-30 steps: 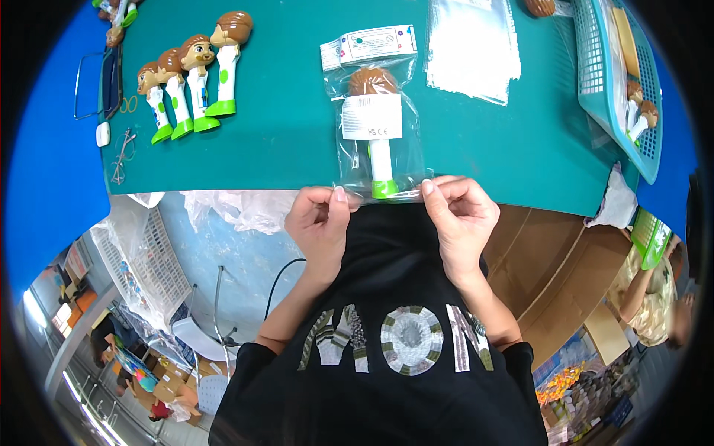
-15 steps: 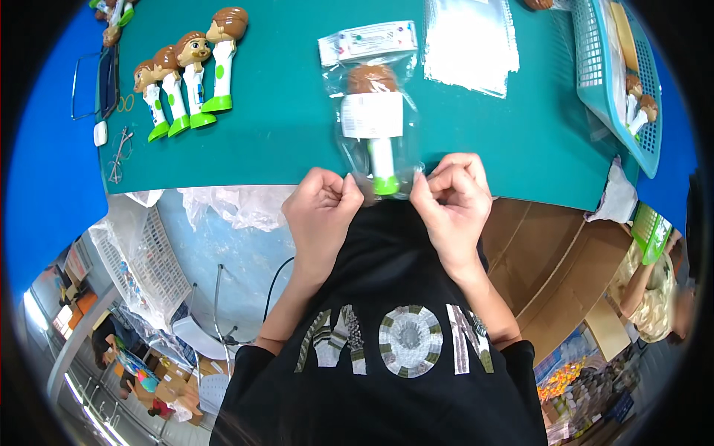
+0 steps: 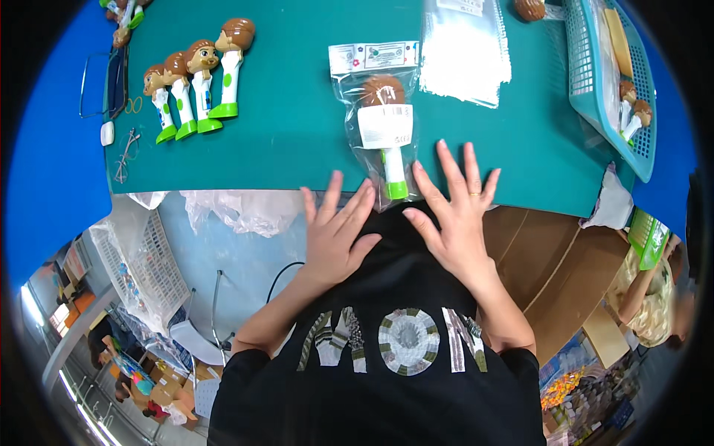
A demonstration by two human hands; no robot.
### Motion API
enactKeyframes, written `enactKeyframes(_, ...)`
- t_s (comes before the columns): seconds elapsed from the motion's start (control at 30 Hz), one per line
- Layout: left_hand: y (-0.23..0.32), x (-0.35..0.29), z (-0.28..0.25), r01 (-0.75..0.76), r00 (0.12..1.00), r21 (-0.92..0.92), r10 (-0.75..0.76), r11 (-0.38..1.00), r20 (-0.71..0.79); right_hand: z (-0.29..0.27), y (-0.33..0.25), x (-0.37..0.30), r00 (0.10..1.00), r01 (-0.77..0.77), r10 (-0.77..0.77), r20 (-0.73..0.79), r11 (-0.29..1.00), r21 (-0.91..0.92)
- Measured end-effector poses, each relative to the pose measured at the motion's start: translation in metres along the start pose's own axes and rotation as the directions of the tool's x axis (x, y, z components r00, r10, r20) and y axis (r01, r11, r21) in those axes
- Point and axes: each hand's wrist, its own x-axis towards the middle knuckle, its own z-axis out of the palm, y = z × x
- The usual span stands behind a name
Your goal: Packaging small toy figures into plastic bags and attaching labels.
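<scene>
A clear plastic bag with a printed header [image 3: 372, 58] lies on the green tabletop in front of me. Inside it is a figure-shaped toy [image 3: 396, 169] with a brown head, white body and green base; a white label covers its middle. Beside the bag's lower left edge, my left hand [image 3: 336, 230] is open with fingers stretched, its fingertips at the table's front edge. My right hand [image 3: 460, 215] lies open and spread by the bag's lower right edge. Neither hand grips anything; whether the fingertips touch the bag I cannot tell.
Several unbagged toys [image 3: 202, 85] lie in a row at the left, near glasses [image 3: 126, 154]. A stack of clear bags [image 3: 462, 63] is at the back. A blue basket [image 3: 587, 82] with toys stands right. A person [image 3: 645, 293] is at far right.
Both hands have let go of the bag's lower corners and spread their fingers. In view, the bagged toy sits slightly further right and lower, its header straighter.
</scene>
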Motion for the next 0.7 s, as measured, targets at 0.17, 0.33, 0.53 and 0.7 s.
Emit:
enactKeyframes(0.17,-0.011,-0.002,-0.018,-0.014,0.952,-0.063,-0.006,0.998,-0.308,0.001,0.007,-0.001,0.971,0.092,-0.061,-0.232,0.988,0.124)
enactKeyframes(0.33,-0.011,0.023,-0.029,-0.035,0.868,-0.088,-0.014,0.996,-0.497,-0.017,0.008,0.011,0.886,0.289,-0.120,-0.448,0.898,0.332)
enactKeyframes(0.53,-0.015,0.061,-0.048,-0.060,0.731,-0.352,-0.200,0.934,-0.653,-0.171,0.129,-0.171,0.721,-0.087,0.535,-0.440,0.700,0.709)
enactKeyframes(0.7,-0.026,0.089,-0.055,0.090,0.830,-0.323,-0.250,0.942,-0.499,-0.184,0.190,-0.296,0.464,-0.543,0.863,-0.197,0.453,0.707)
